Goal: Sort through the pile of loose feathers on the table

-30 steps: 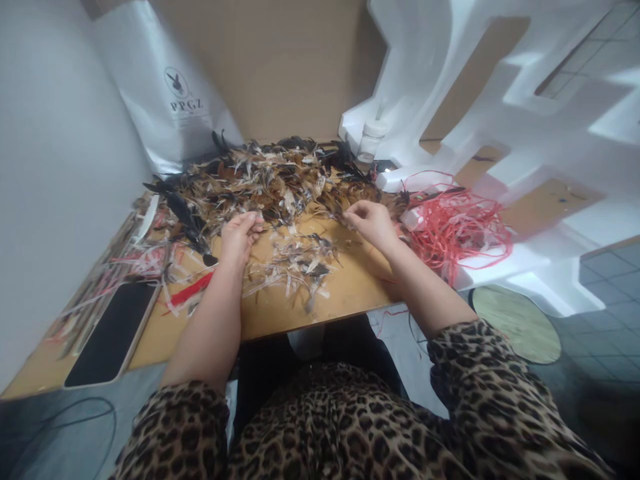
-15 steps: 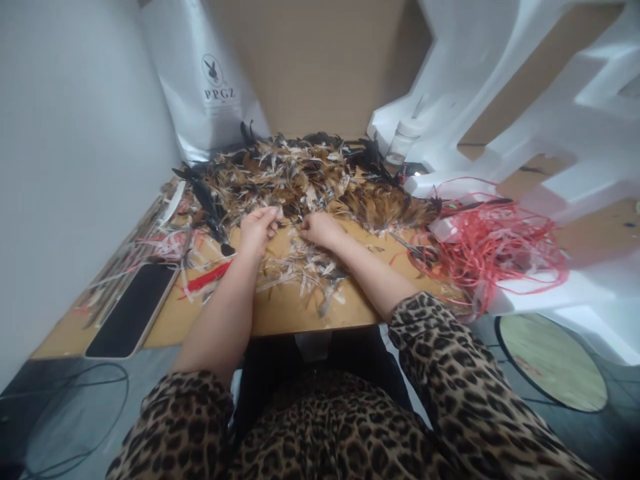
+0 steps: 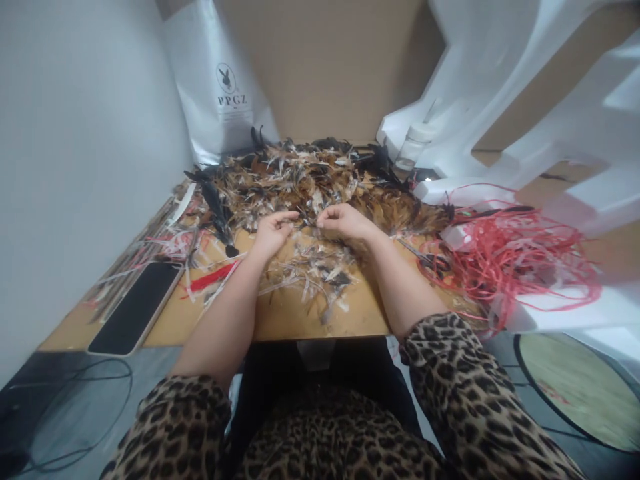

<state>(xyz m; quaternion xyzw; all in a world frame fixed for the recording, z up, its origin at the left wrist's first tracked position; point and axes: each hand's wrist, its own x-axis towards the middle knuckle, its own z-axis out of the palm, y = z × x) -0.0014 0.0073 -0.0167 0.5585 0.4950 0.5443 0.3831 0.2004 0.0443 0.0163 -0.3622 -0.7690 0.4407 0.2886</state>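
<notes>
My left grip [image 3: 273,235] and right grip [image 3: 345,221] sit close together by the feather pile [image 3: 310,175] on the worktop [image 3: 295,325]. Whether either pinches anything, I cannot tell. Loose feather scraps [image 3: 323,270] lie nearer me.

Probably small craft workshop: feather heap [image 3: 300,175], scissors [image 3: 438,265], red strip tangle [image 3: 525,250] on worktable [image 3: 295,323].
</notes>
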